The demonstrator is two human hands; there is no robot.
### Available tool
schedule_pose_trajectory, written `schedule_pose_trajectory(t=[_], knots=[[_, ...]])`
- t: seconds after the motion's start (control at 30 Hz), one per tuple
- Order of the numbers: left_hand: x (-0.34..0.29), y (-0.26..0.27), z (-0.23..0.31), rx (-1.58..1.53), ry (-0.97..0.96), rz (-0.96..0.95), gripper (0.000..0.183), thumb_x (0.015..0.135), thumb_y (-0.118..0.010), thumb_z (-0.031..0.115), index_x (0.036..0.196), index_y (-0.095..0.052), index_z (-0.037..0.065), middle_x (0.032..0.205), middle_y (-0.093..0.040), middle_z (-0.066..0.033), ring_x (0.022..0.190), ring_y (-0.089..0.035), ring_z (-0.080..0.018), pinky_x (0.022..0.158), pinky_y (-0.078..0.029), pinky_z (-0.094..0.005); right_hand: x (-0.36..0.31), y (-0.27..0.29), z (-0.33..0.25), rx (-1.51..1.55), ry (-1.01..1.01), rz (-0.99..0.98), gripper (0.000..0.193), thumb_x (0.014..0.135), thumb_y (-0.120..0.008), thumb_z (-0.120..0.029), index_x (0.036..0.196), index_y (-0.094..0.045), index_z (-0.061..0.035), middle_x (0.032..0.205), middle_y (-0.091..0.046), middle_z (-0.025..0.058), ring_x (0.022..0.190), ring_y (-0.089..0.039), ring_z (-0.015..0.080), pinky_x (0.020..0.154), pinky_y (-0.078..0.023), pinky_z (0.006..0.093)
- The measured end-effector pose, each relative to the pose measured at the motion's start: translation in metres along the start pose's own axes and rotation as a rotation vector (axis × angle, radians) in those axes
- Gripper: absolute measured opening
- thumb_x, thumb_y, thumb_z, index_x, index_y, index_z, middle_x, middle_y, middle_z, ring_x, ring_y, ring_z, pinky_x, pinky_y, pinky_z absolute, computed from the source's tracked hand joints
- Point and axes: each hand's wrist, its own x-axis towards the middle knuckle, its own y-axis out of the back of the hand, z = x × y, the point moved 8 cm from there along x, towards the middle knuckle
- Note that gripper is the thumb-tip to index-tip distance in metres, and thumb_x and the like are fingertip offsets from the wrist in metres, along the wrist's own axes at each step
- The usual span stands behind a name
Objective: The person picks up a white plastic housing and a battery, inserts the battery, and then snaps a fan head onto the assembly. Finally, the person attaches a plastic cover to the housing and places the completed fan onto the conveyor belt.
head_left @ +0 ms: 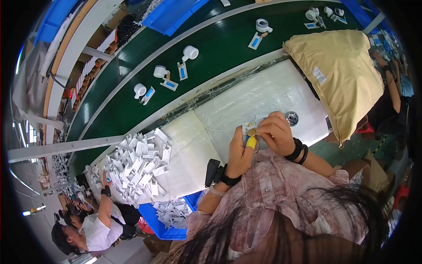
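Observation:
Close in front of my body, my left hand grips a small white plastic part. A bright yellow piece shows at its thumb; whether it is a finger cover or a held thing I cannot tell. My right hand is closed in a pinch against the same part, and its fingertips hide what they hold. Just beyond the right fingers, a round black-and-silver component lies on the plastic-covered white worktop. Both wrists wear black bands.
To the left, white plastic housings are heaped, with a blue bin below. A green conveyor carries white round units with blue-marked pieces. A tan sack lies at right. Co-workers are at far left and far right.

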Motion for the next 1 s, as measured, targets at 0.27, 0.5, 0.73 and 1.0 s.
schedule_pose_trajectory(t=[0.27, 0.5, 0.73, 1.0], knots=[[0.001, 0.003, 0.002, 0.005, -0.055, 0.083, 0.028, 0.096, -0.049, 0.013, 0.119, -0.048, -0.002, 0.079, -0.055, -0.0042, 0.065, -0.049, -0.0088, 0.056, -0.042, -0.0242, 0.005, -0.003, -0.004, -0.016, 0.018, -0.036, 0.026, 0.068, -0.075, 0.002, 0.089, -0.064, -0.0071, 0.085, -0.061, 0.0057, 0.078, -0.053, 0.0259, 0.072, -0.043, 0.0346], [0.001, 0.004, -0.005, 0.088, -0.042, 0.036, 0.025, 0.099, -0.042, 0.01, 0.12, -0.048, -0.001, 0.089, -0.057, -0.0043, 0.067, -0.051, -0.0075, 0.054, -0.044, -0.0223, 0.006, -0.005, -0.003, -0.035, 0.035, -0.078, 0.021, 0.073, -0.072, -0.002, 0.091, -0.064, -0.0072, 0.085, -0.063, 0.0043, 0.076, -0.057, 0.0212, 0.078, -0.042, 0.0355], [0.006, 0.007, -0.002, 0.178, -0.085, 0.094, 0.019, 0.098, -0.041, 0.009, 0.111, -0.053, 0.0, 0.081, -0.056, -0.0031, 0.063, -0.05, -0.0065, 0.053, -0.043, -0.0214, 0.009, -0.007, 0.001, -0.05, 0.018, -0.087, 0.019, 0.073, -0.072, -0.003, 0.09, -0.064, -0.007, 0.084, -0.062, 0.0044, 0.076, -0.057, 0.0212, 0.077, -0.042, 0.0353], [0.017, 0.035, -0.016, 0.25, 0.073, 0.184, 0.019, 0.094, -0.048, 0.009, 0.109, -0.056, 0.0, 0.078, -0.059, -0.0103, 0.066, -0.054, -0.014, 0.062, -0.045, -0.0277, 0.02, -0.032, 0.013, -0.059, -0.06, -0.12, 0.015, 0.074, -0.069, -0.003, 0.085, -0.061, -0.0078, 0.081, -0.061, 0.0043, 0.077, -0.057, 0.0247, 0.073, -0.042, 0.036]])
